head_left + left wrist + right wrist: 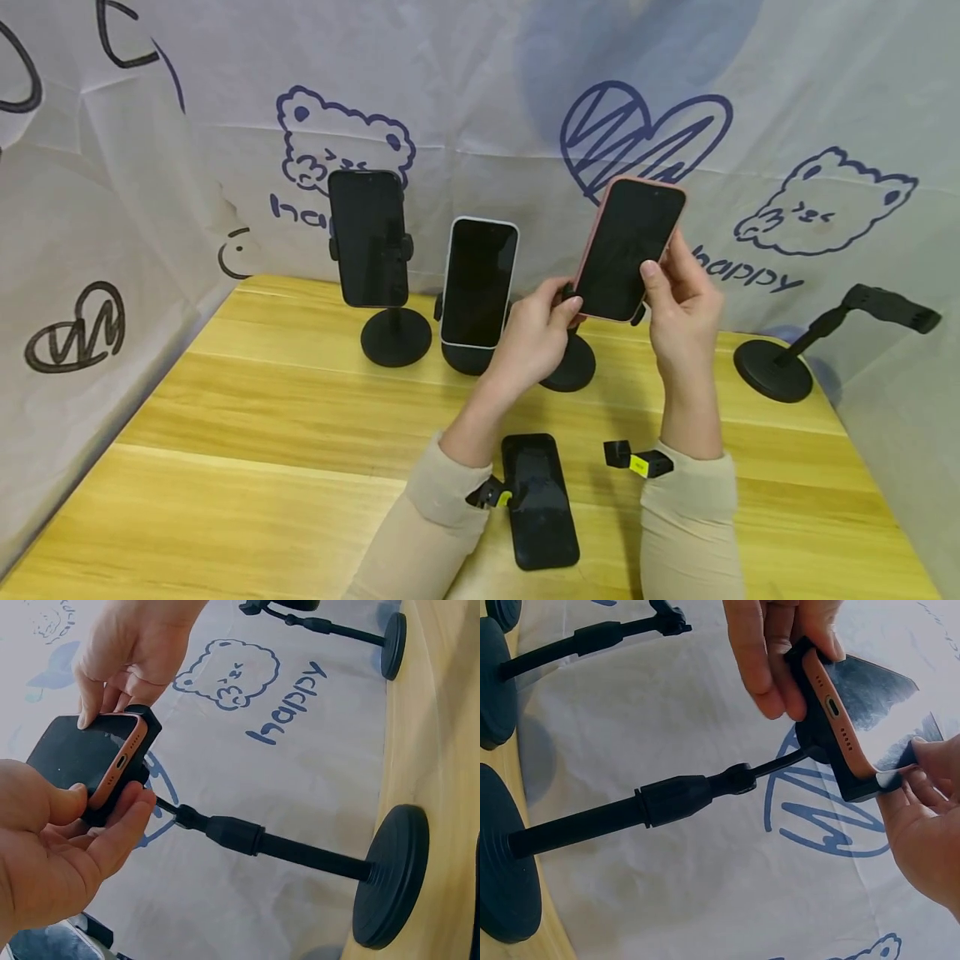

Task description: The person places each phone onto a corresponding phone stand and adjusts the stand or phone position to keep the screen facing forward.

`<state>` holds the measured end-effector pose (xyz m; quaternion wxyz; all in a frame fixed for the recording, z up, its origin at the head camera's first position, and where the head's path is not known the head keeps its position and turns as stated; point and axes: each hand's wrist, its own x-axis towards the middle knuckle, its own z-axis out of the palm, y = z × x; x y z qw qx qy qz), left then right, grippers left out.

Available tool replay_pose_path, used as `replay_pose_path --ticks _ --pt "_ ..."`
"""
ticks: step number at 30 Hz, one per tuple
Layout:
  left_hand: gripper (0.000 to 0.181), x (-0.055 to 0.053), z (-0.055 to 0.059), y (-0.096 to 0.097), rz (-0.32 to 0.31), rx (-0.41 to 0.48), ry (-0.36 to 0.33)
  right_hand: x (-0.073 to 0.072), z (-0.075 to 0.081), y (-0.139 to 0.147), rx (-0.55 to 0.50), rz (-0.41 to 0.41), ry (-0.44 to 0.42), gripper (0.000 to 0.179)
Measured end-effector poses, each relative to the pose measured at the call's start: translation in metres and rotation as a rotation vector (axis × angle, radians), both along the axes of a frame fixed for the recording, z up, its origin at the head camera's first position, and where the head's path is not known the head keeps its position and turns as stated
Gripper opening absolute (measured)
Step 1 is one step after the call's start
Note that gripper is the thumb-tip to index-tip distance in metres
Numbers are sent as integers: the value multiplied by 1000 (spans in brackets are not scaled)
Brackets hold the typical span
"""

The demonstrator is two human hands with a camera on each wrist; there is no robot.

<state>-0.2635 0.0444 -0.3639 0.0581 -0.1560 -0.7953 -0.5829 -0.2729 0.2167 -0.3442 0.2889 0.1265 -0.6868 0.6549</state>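
Observation:
A pink-edged phone with a dark screen leans in the black clamp of a phone stand. My left hand pinches the phone's lower left corner, thumb in front and fingers behind by the clamp. On the other side, my right hand grips the phone's right edge, its thumb along the front. The phone's charging port faces down toward the stand's round base.
Left of it stand a white-edged phone and a black phone on stands. Another phone lies near my left wrist. At the right is a stand without a phone. A printed cloth hangs behind the wooden table.

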Motion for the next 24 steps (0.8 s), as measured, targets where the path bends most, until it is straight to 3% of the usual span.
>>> replay_pose_path --ticks 8,16,24 --pt "31 -4 -3 3 -4 219 -30 -3 -3 3 -50 84 71 51" --pt "28 -2 0 5 40 283 -56 -5 -2 6 -77 123 122 51" --pt "28 -2 -3 8 45 360 -81 -8 -6 10 -70 133 148 51"
